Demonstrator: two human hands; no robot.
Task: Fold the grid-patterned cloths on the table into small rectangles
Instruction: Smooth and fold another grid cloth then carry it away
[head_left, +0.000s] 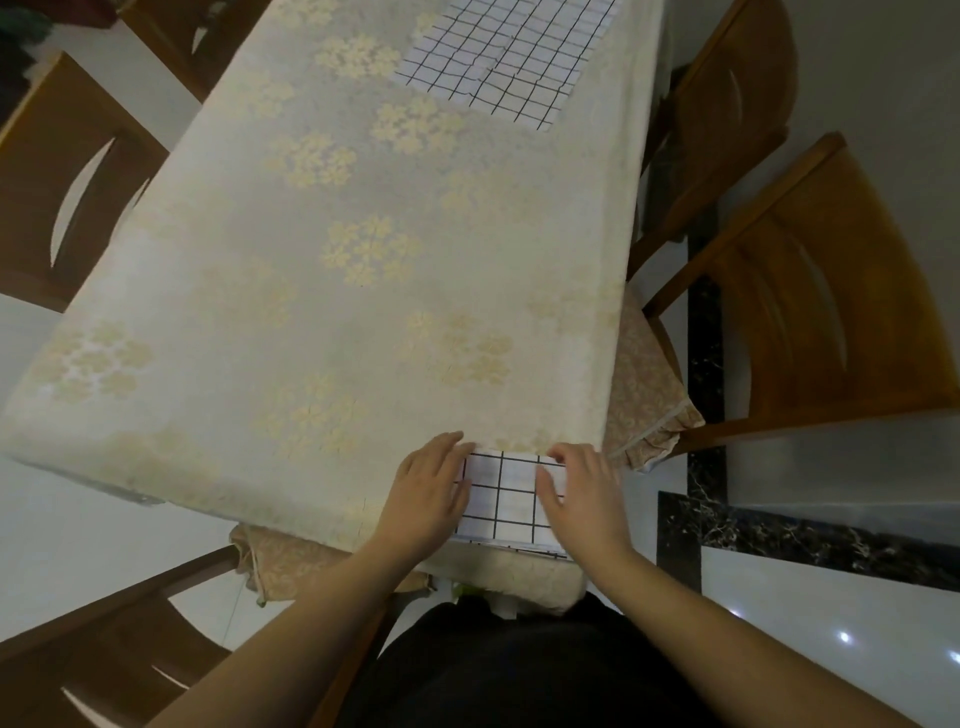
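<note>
Dining table (363, 291) w/ a cream floral tablecloth fills most of the view, white tiled floor w/ a black marble strip on the right. Chairs: 5 wooden ones visible, 2 on the right side (831, 291), 2 on the left at the far end, 1 bottom left at the near corner.

Grid cloths: 2 total.
- Folded cloth (511, 493): small rectangle, white w/ black grid, lying flat at the near edge of the table close to the right corner. Layered edges show along its near side.
- Second cloth (498, 52): much bigger, lying flat at the far end, right side, partly cut off by the top of the frame. Well apart from the folded one.

Hands: 2, both bare, both on the folded cloth. Left hand (434, 491) lies flat on its left edge, fingers straight, pressing down. Right hand (582, 493) lies flat on its right edge, fingers straight, thumb resting on the fabric. Neither one grasps anything, just palms and fingers pressing.

Person in dark clothing stands at the near edge.
</note>
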